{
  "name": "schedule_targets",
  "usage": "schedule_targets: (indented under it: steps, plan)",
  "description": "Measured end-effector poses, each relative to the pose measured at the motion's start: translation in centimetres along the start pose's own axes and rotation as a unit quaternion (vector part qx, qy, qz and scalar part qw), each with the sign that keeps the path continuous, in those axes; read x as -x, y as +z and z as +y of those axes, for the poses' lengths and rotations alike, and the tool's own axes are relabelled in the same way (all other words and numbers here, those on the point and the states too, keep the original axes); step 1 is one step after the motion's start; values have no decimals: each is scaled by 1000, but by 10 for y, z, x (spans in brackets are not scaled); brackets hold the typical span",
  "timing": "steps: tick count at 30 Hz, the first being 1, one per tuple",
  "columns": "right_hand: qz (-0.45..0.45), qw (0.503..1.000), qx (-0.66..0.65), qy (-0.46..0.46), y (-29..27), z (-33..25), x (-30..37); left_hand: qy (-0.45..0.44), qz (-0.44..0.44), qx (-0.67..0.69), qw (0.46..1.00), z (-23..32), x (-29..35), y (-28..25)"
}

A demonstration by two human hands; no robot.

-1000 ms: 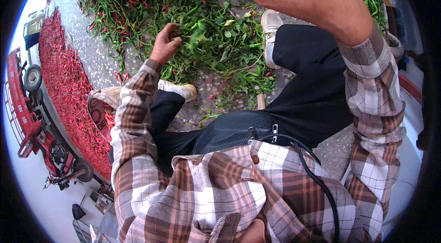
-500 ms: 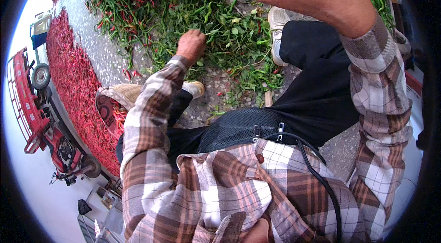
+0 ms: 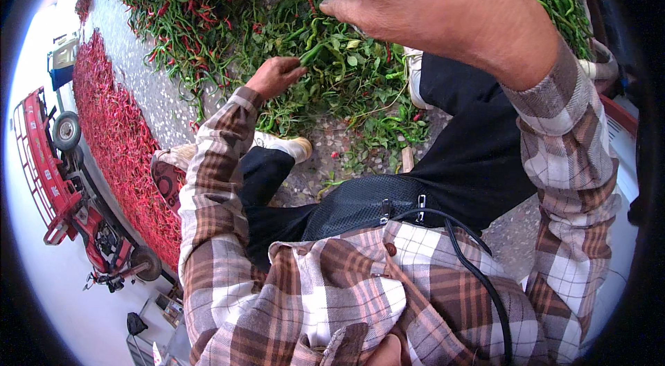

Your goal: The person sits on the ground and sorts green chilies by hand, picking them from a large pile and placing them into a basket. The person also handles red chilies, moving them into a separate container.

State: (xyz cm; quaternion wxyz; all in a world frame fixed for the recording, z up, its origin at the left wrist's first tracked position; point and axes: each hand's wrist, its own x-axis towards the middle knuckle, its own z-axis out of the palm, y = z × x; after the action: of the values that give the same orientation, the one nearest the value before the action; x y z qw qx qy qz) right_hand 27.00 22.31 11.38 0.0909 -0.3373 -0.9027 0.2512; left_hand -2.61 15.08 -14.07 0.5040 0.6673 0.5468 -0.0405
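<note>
A heap of green leafy stalks with green and red chili peppers (image 3: 228,13) lies on the ground in front of me. My left hand (image 3: 276,76) reaches into its near edge, its fingers pinched on a green chili (image 3: 312,54) still among the leaves. My right hand (image 3: 415,6) is raised close to the camera above the heap, with fingers curled toward the left. Whether it holds anything is hidden. Both arms wear a brown and white plaid shirt.
A long bed of red chilies (image 3: 118,144) is spread over the pavement at left, with a red three-wheeled vehicle (image 3: 48,172) beyond it. My legs in black trousers and pale shoes (image 3: 291,148) rest on speckled concrete (image 3: 332,158) beside the heap.
My left hand has moved to the right along the heap's edge and closed on a green chili. My right hand has stayed raised above the heap.
</note>
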Motion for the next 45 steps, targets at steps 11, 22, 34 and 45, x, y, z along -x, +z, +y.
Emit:
schedule_targets:
  steps: [11, 22, 34, 45]
  plan:
    - [62, 996, 65, 3, 26, 5, -2, -234, 228, -255, 910, 9, -129, 68]
    - [92, 992, 78, -32, 30, 11, -12, -170, 300, 81, 935, -18, -50, 36]
    - [13, 972, -156, -176, 105, -38, -33, 94, 362, 15, 927, 88, 157, -32]
    - [-79, 840, -521, 126, 188, -61, 14, 63, 452, -195, 868, 101, 179, -36]
